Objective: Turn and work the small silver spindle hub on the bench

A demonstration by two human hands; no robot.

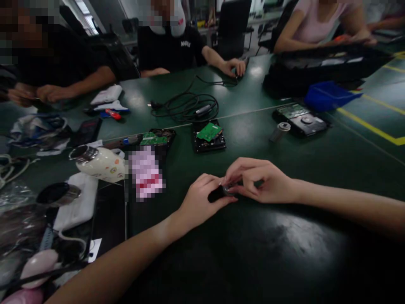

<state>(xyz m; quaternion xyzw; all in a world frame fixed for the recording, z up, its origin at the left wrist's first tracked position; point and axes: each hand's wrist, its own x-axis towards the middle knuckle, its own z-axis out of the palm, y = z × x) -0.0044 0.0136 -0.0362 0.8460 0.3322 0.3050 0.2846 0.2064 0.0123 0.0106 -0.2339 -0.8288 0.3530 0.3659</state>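
Note:
My left hand (199, 202) and my right hand (257, 181) meet at the middle of the dark green table (284, 245). Both are closed around a small black object with a shiny metal ring (225, 190). The left fingers curl over its dark body (215, 195). The right thumb and fingertips pinch the metal part from the other side. What the object is I cannot make out.
Beyond my hands lie two opened hard drives with green circuit boards (209, 134) (156, 138), a coiled black cable (186, 106), another drive (300, 118) beside a metal cylinder (280, 131), and a blue tray (329, 95). A white bottle (99, 164) and clutter crowd the left. Other people sit across.

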